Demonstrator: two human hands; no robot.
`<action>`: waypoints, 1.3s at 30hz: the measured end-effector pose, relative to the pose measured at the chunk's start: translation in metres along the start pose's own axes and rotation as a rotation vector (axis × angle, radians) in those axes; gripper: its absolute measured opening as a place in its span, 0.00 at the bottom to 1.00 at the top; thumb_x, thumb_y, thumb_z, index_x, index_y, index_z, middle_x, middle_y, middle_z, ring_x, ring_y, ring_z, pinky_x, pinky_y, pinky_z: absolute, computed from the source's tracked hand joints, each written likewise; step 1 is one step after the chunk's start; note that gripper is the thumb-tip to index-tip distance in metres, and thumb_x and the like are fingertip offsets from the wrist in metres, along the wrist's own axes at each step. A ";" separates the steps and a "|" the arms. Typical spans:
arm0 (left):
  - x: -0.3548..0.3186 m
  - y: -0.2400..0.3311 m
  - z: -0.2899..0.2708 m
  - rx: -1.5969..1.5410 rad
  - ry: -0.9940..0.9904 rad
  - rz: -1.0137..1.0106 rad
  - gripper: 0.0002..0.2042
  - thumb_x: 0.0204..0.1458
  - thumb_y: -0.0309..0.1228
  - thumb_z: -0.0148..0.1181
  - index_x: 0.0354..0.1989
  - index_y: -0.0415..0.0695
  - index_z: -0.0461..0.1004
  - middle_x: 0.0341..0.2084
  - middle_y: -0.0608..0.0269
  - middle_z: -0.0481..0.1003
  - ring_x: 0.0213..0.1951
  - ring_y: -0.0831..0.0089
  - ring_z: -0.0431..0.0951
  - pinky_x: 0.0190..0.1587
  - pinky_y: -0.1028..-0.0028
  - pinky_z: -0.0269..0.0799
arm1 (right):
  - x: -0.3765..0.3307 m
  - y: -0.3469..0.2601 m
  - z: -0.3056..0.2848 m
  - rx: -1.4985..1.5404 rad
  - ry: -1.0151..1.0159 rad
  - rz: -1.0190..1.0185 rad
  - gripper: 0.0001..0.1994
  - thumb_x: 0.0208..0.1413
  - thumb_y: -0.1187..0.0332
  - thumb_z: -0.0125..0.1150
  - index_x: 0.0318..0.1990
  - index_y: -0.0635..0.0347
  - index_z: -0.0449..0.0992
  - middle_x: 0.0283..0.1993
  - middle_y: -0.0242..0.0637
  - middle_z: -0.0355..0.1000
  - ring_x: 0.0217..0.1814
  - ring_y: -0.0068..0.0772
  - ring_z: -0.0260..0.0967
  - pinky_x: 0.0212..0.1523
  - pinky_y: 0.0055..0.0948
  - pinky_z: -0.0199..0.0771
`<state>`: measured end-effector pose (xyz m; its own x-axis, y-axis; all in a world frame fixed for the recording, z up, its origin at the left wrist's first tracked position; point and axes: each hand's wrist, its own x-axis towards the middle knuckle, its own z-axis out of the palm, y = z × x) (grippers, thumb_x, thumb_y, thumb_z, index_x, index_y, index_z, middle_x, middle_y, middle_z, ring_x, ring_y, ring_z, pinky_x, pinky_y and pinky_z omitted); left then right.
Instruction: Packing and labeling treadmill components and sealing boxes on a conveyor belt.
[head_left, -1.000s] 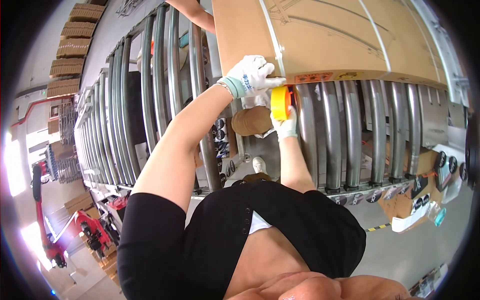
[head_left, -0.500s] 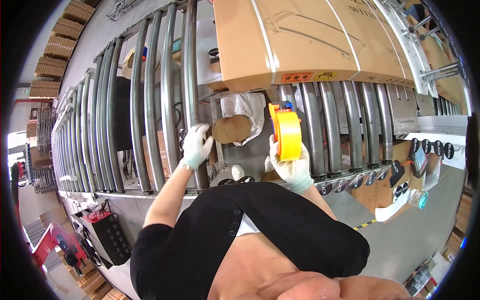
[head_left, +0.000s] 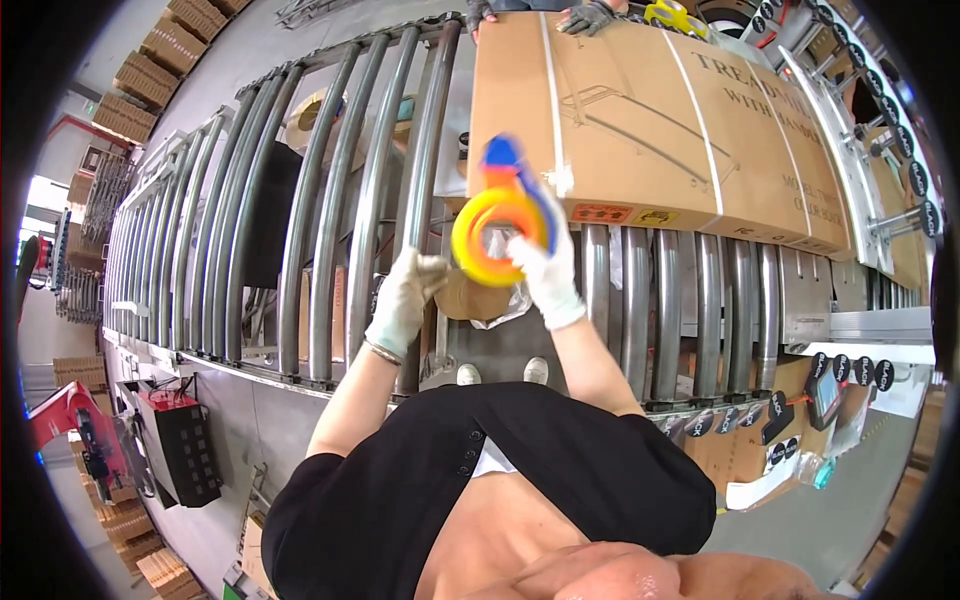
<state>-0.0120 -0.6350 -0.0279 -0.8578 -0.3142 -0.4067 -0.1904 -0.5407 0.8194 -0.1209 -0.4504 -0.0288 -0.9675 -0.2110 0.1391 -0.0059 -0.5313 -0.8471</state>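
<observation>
My right hand, in a white glove, grips an orange and blue tape dispenser carrying a yellow roll of tape. The dispenser is smeared by motion, its blue end pointing away from me, close to the left front corner of a large cardboard box. My left hand, gloved too, is to the left of the dispenser above the rollers. Its fingers are curled together; whether anything is between them I cannot make out. White straps run across the box, which rests on the roller conveyor.
Another person's grey-gloved hands rest at the box's far edge. Below the gap between rollers lie a round brown stack and white plastic. A metal guide stands right of the box. A black and red machine is at lower left.
My right hand has brought the dispenser left and away from me, turning it. My left hand's fingers have curled. The box appears lower and further right, and another person's hands now show behind it.
</observation>
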 end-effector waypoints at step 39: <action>0.406 0.153 0.154 1.773 0.053 0.719 0.16 0.56 0.47 0.47 0.41 0.58 0.80 0.42 0.63 0.78 0.46 0.59 0.77 0.49 0.63 0.72 | 0.087 -0.018 0.014 -0.286 0.008 0.276 0.37 0.53 0.64 0.64 0.65 0.73 0.53 0.50 0.46 0.70 0.46 0.30 0.71 0.47 0.29 0.73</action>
<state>-0.4629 -0.7254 -0.0059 -0.9786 -0.1214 0.1658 -0.0847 0.9734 0.2127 -0.2017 -0.4707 0.0056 -0.9446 -0.3069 -0.1166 0.1855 -0.2057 -0.9609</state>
